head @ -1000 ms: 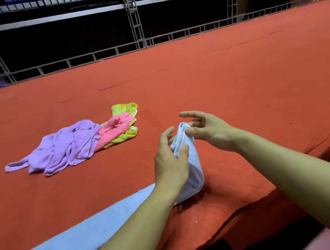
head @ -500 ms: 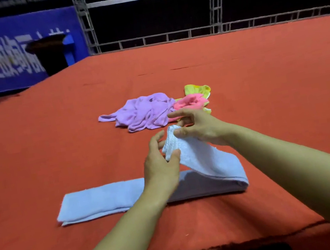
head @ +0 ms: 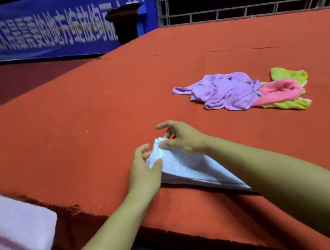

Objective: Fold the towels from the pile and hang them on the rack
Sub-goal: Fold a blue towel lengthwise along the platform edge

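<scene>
Pinching the same short end of the pale blue towel [head: 185, 166], both hands meet near the front edge of the red table [head: 90, 107]. The left hand [head: 143, 172] clamps the towel's corner between thumb and fingers; the right hand [head: 183, 138] nips the hem just beyond it, its other fingers spread. From that grip the towel runs back toward the person, lying folded on the table, its far end hidden under the right forearm. Farther across the table from the blue towel lies the pile: a purple towel [head: 226, 92], a pink towel [head: 277, 91] and a yellow towel [head: 290, 77] touching one another. Blurred pinkish folded cloth [head: 12, 228] sits left of the table, cut off by the frame.
</scene>
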